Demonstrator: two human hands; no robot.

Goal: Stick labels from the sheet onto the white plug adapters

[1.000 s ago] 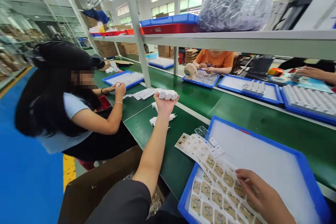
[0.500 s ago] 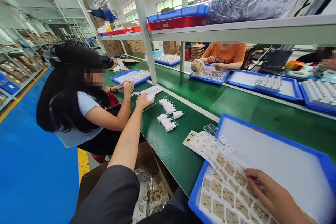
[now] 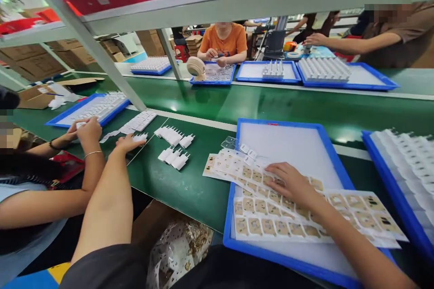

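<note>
My left hand (image 3: 127,143) is stretched far to the left, closed around white plug adapters (image 3: 140,137) with their pins showing. It is close to a strip of white pieces (image 3: 139,122) on the green bench. Several more white plug adapters (image 3: 173,158) lie in two groups to its right. My right hand (image 3: 288,183) rests with fingers apart on sheets of tan stickers (image 3: 261,226). These sheets overlap across a blue-rimmed tray (image 3: 288,123) with a white bottom. Small white squares (image 3: 248,151) and a clear plastic piece (image 3: 229,142) lie near the sheets' far end.
At left, a co-worker's hands (image 3: 88,131) hold a small white piece beside a blue tray of adapters (image 3: 101,108). A shelf (image 3: 217,11) crosses above the bench, its post (image 3: 98,54) rising ahead. Another blue tray (image 3: 383,162) stands at right. An open box with plastic bags (image 3: 179,248) sits below.
The view has turned to the right. My left hand remains far left with the white adapters; my right hand has shifted farther up the sticker sheets, fingers lying on them.
</note>
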